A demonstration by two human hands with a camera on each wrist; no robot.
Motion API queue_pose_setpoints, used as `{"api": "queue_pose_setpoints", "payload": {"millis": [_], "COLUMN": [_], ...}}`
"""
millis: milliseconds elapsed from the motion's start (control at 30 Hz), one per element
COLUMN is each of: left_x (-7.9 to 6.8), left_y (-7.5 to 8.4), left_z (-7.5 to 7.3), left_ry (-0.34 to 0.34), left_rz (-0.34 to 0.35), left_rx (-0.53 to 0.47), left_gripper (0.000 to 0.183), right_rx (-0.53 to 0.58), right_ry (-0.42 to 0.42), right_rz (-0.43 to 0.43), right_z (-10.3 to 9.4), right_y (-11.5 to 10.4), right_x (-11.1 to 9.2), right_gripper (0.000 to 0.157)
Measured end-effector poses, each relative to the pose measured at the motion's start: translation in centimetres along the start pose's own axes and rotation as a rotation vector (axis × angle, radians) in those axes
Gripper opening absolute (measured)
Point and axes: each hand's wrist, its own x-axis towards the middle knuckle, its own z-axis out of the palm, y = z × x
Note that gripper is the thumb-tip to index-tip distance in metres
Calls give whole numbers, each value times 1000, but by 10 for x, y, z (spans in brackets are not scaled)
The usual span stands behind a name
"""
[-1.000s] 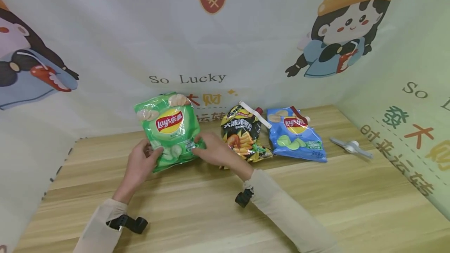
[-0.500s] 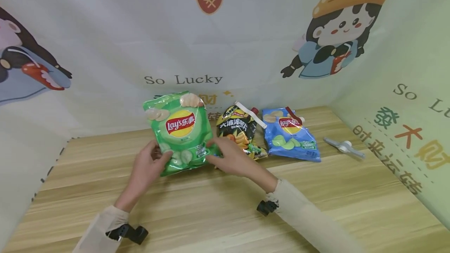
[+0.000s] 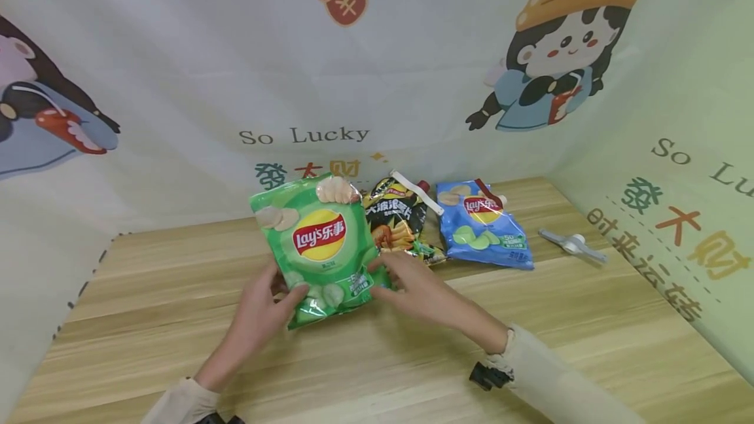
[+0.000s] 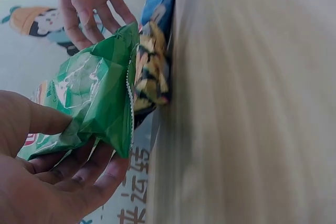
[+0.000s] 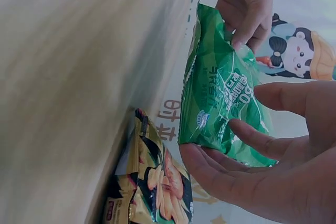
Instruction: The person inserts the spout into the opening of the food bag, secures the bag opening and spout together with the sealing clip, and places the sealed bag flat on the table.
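Note:
A green Lay's bag of chips (image 3: 318,247) is tilted up in front of me, raised off the tabletop. My left hand (image 3: 263,309) grips its lower left corner, thumb on the front and fingers behind, as the left wrist view shows. At the lower right edge my right hand (image 3: 421,290) holds the bag too; in the right wrist view the thumb and index finger lie against the front, while other fingers reach under the edge. Behind it, partly covered, lies a black bag of chips (image 3: 396,218) with a white sealing clip (image 3: 417,192) across its top.
Right of the black bag lies a blue Lay's bag (image 3: 483,224) with a red sealing clip (image 3: 490,193). A grey-white sealing clip (image 3: 573,245) rests farther right on the wooden table (image 3: 177,306). Printed cloth (image 3: 412,84) hangs at the back and sides.
Both hands have brought the green bag right and nearer to me, so it overlaps more of the black bag. The other bags and the loose clip stay put; the head view has shifted slightly.

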Motion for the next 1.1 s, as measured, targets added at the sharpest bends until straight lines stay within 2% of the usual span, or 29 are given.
{"api": "queue_pose_setpoints", "payload": {"millis": [167,333,467,700,933,1100], "left_x": [-14,-24,-30,-33,-34,-35], "left_y": [7,14,15,10,3,0], "left_z": [9,19,27,39,38,35], "left_ry": [-47,-112,-164,-248,-296,-334], "left_rz": [-11,-47,-41,-12,-7,11], "left_rx": [-34,-62,-75,-66,-62,-71], "left_gripper": [37,39,39,40,39,39], "right_rx": [39,19,-11,13,33,-39], "right_ry": [-49,-78,-92,-166,-227,-190], "right_rz": [25,57,62,77,96,98], "right_z": [1,2,1,-3,-18,-37], "right_y": [2,4,7,19,22,22], "right_x": [-22,-41,-48,-58,-57,-56], "right_gripper": [29,24,19,14,16,17]}}
